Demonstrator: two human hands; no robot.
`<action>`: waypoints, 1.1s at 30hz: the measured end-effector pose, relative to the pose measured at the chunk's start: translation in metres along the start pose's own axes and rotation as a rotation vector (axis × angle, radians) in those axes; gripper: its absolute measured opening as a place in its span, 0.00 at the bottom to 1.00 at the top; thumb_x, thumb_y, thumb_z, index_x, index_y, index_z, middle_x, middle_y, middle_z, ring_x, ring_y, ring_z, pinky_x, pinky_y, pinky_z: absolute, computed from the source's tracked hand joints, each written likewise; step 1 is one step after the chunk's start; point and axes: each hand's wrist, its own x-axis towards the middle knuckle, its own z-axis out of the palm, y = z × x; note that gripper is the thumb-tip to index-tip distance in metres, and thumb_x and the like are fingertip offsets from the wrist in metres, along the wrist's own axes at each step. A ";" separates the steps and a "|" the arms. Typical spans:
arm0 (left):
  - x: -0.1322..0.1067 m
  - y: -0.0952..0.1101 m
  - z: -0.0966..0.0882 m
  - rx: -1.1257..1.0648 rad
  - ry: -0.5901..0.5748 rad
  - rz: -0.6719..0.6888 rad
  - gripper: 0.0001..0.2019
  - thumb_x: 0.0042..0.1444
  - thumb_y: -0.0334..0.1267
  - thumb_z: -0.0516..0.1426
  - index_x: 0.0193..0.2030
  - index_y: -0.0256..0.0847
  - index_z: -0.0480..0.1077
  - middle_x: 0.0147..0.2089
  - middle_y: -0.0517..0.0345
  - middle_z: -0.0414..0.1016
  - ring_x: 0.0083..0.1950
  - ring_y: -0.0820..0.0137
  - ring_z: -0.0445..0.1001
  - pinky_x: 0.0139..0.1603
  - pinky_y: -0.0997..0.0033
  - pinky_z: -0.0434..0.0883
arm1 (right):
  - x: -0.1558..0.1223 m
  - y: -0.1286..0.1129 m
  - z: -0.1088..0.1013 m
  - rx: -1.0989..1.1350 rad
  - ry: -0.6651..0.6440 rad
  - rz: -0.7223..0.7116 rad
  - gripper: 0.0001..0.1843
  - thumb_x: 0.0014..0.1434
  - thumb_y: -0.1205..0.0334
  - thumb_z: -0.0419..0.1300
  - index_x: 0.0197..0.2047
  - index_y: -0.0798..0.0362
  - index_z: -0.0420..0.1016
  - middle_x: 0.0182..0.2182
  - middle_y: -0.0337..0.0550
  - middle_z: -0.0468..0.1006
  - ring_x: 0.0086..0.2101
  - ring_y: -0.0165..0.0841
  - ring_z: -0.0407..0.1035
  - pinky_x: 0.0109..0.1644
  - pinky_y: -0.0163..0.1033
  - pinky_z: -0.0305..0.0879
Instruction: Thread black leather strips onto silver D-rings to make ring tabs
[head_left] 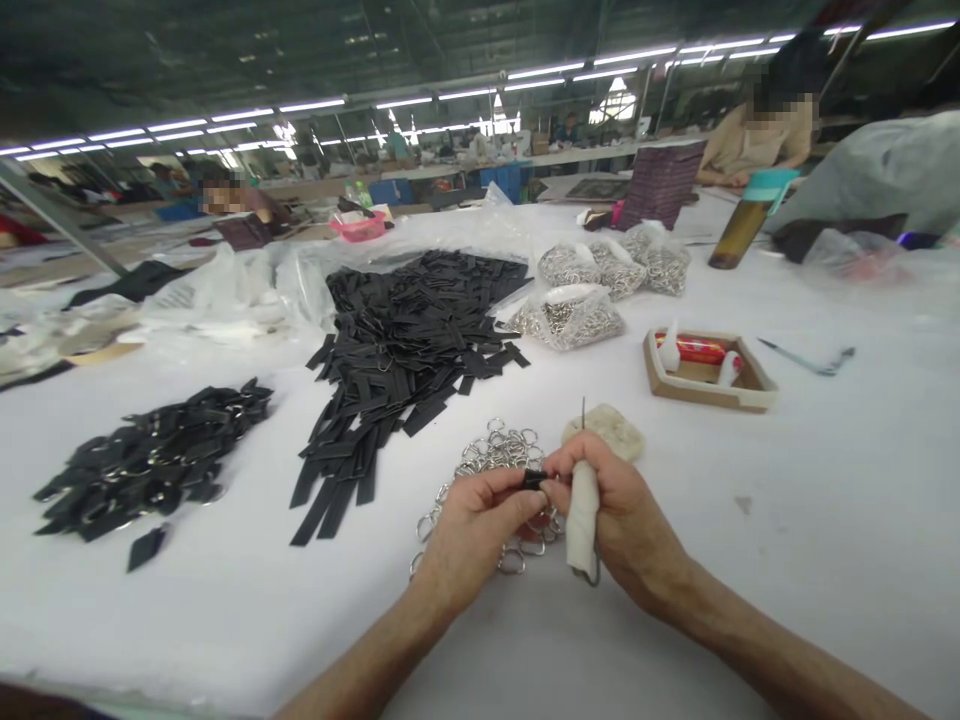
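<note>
On the tray [709, 396], a red tube's [691, 349] print blurs.

Black leather strips [390, 400], silver metal rings [491, 450]

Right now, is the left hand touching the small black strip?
Touching: the head view shows the left hand pinching the black strip between its fingers.

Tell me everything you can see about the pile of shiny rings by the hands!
The pile of rings is a loose heap of small, round, silver-looking metal rings, each open in the middle. They lie flat and overlap on the white table, right in front of the person. The left hand covers part of the pile, and a few rings poke out below it. The rings look clean and shiny.
</note>
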 end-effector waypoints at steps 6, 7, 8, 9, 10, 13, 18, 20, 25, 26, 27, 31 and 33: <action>-0.001 -0.001 -0.001 -0.054 0.048 -0.009 0.07 0.46 0.37 0.60 0.30 0.34 0.76 0.26 0.50 0.74 0.26 0.67 0.71 0.28 0.70 0.70 | 0.001 0.002 0.003 0.027 0.006 -0.005 0.05 0.56 0.65 0.56 0.32 0.51 0.61 0.29 0.38 0.69 0.28 0.30 0.63 0.28 0.34 0.61; -0.001 0.000 -0.002 -0.056 0.049 -0.010 0.07 0.46 0.36 0.60 0.29 0.34 0.76 0.26 0.50 0.74 0.26 0.67 0.71 0.28 0.70 0.70 | 0.001 0.002 0.004 0.028 0.008 -0.003 0.05 0.55 0.64 0.56 0.32 0.51 0.61 0.29 0.38 0.69 0.28 0.30 0.63 0.28 0.33 0.61; -0.002 0.000 -0.002 -0.057 0.050 -0.008 0.07 0.46 0.36 0.60 0.29 0.34 0.76 0.26 0.50 0.74 0.26 0.67 0.71 0.28 0.70 0.70 | 0.001 0.001 0.005 0.030 0.011 -0.002 0.05 0.55 0.64 0.56 0.32 0.51 0.62 0.29 0.38 0.69 0.27 0.29 0.63 0.27 0.33 0.61; -0.002 0.000 -0.002 -0.057 0.051 -0.007 0.07 0.47 0.36 0.60 0.29 0.34 0.76 0.25 0.50 0.74 0.26 0.68 0.71 0.28 0.70 0.70 | 0.001 0.000 0.005 0.033 0.017 0.003 0.05 0.55 0.64 0.57 0.32 0.51 0.62 0.29 0.38 0.69 0.27 0.29 0.63 0.27 0.33 0.61; -0.002 0.000 -0.002 -0.056 0.053 -0.005 0.07 0.47 0.36 0.59 0.29 0.34 0.76 0.25 0.50 0.74 0.26 0.68 0.71 0.28 0.70 0.70 | 0.001 -0.001 0.006 0.041 0.025 0.011 0.05 0.55 0.63 0.57 0.32 0.51 0.62 0.29 0.38 0.69 0.27 0.29 0.63 0.27 0.32 0.61; -0.003 -0.001 -0.002 -0.057 0.069 -0.005 0.07 0.47 0.36 0.59 0.29 0.34 0.75 0.26 0.50 0.75 0.27 0.67 0.72 0.29 0.70 0.70 | 0.001 -0.003 0.007 0.085 0.039 0.038 0.06 0.54 0.62 0.58 0.32 0.51 0.62 0.30 0.38 0.70 0.28 0.30 0.64 0.27 0.33 0.61; -0.003 -0.001 0.000 -0.055 0.089 -0.013 0.07 0.46 0.37 0.60 0.28 0.33 0.74 0.26 0.50 0.75 0.27 0.65 0.73 0.30 0.68 0.70 | 0.002 -0.002 0.005 0.051 0.032 0.045 0.06 0.54 0.63 0.58 0.33 0.51 0.62 0.29 0.38 0.70 0.27 0.29 0.64 0.26 0.32 0.60; -0.003 0.000 0.001 -0.044 0.089 0.000 0.07 0.46 0.36 0.60 0.28 0.34 0.74 0.26 0.51 0.74 0.27 0.66 0.72 0.31 0.69 0.70 | 0.002 -0.002 0.004 0.008 0.028 0.031 0.05 0.54 0.64 0.57 0.33 0.51 0.62 0.27 0.36 0.69 0.25 0.28 0.62 0.24 0.31 0.58; -0.003 0.000 0.000 -0.061 0.072 -0.015 0.06 0.47 0.36 0.60 0.30 0.35 0.74 0.27 0.54 0.74 0.29 0.68 0.72 0.32 0.71 0.68 | 0.003 -0.003 0.003 0.005 0.012 0.043 0.04 0.54 0.64 0.57 0.32 0.51 0.62 0.25 0.35 0.67 0.22 0.27 0.58 0.22 0.30 0.55; -0.003 0.000 0.000 -0.073 0.062 -0.019 0.06 0.47 0.36 0.60 0.31 0.36 0.74 0.27 0.54 0.74 0.30 0.67 0.72 0.32 0.71 0.68 | 0.003 -0.003 0.003 0.016 0.008 0.048 0.04 0.54 0.64 0.57 0.32 0.51 0.62 0.25 0.35 0.67 0.22 0.26 0.58 0.22 0.30 0.55; -0.003 0.000 -0.001 -0.084 0.051 -0.019 0.06 0.47 0.36 0.60 0.31 0.36 0.74 0.28 0.54 0.74 0.30 0.67 0.72 0.33 0.71 0.68 | 0.003 -0.003 0.003 0.024 0.006 0.049 0.04 0.54 0.64 0.57 0.32 0.51 0.62 0.26 0.35 0.67 0.22 0.27 0.58 0.22 0.30 0.55; -0.002 0.000 -0.001 -0.063 0.039 -0.021 0.05 0.47 0.35 0.59 0.29 0.35 0.74 0.28 0.54 0.75 0.29 0.69 0.71 0.31 0.73 0.67 | 0.003 -0.003 0.003 0.018 0.012 0.044 0.05 0.54 0.65 0.57 0.32 0.51 0.62 0.27 0.35 0.68 0.24 0.27 0.59 0.24 0.30 0.55; -0.003 0.000 -0.001 -0.045 0.049 -0.030 0.05 0.48 0.35 0.58 0.28 0.36 0.73 0.27 0.54 0.74 0.28 0.69 0.71 0.30 0.74 0.66 | 0.004 -0.003 0.003 -0.002 0.016 0.044 0.04 0.54 0.65 0.57 0.32 0.51 0.62 0.27 0.36 0.68 0.24 0.27 0.59 0.24 0.31 0.56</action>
